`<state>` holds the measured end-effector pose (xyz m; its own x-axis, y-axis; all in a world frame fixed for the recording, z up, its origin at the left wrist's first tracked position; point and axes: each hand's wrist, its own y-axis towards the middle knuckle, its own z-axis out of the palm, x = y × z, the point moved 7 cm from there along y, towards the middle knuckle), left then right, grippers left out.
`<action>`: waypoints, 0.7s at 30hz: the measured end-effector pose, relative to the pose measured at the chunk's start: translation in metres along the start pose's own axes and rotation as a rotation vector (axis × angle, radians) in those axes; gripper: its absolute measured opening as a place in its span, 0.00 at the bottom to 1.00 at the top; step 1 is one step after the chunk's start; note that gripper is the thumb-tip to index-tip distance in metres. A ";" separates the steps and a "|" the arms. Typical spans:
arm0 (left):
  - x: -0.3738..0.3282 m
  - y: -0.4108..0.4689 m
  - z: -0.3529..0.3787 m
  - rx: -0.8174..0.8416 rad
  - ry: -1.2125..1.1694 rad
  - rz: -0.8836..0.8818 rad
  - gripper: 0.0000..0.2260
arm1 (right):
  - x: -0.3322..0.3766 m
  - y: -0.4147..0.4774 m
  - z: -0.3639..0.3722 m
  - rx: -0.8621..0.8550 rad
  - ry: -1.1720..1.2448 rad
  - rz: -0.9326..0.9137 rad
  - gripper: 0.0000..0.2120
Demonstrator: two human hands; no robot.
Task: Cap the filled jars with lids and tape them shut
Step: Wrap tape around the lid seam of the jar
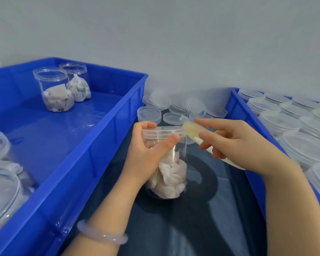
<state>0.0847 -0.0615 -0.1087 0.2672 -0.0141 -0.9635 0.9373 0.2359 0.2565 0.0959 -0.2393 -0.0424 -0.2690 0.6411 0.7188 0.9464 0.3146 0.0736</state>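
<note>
Grip of the left hand wraps the lidded clear plastic jar of white sachets, upright on the dark bench; the right hand pinches a yellowish tape roll just beside the lid.

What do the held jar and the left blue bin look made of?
Jar: clear, glossy plastic by the look; the pouches inside show through its wall. Left blue bin: opaque glossy plastic, probably moulded; ribbed walls, shiny reflections on its floor.

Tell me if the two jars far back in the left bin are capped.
No: the front jar and the back jar both show open, bare threaded rims.
</note>
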 end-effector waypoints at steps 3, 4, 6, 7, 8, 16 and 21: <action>0.001 0.001 -0.001 -0.013 -0.041 -0.018 0.26 | 0.002 -0.001 -0.001 0.054 0.029 -0.051 0.15; 0.000 0.001 0.000 -0.012 -0.053 -0.016 0.27 | 0.001 -0.003 -0.002 0.065 0.033 -0.064 0.15; -0.003 0.000 -0.001 -0.024 -0.068 -0.014 0.29 | 0.001 -0.006 -0.002 0.101 0.026 -0.057 0.16; -0.004 -0.001 -0.001 -0.037 -0.053 -0.015 0.30 | 0.000 -0.005 -0.001 0.125 0.002 -0.042 0.17; -0.004 -0.003 -0.002 -0.044 -0.002 -0.018 0.30 | -0.002 -0.004 0.001 0.138 -0.031 -0.026 0.17; -0.063 -0.021 0.008 -0.138 1.022 0.550 0.33 | -0.011 0.007 -0.002 0.017 0.013 0.038 0.08; -0.063 0.006 -0.018 -0.207 1.228 0.116 0.35 | -0.010 0.014 0.005 0.041 -0.013 0.022 0.14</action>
<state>0.0691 -0.0415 -0.0480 -0.1437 0.9055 -0.3992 0.8400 0.3249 0.4346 0.1112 -0.2374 -0.0516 -0.2505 0.6573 0.7108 0.9441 0.3283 0.0292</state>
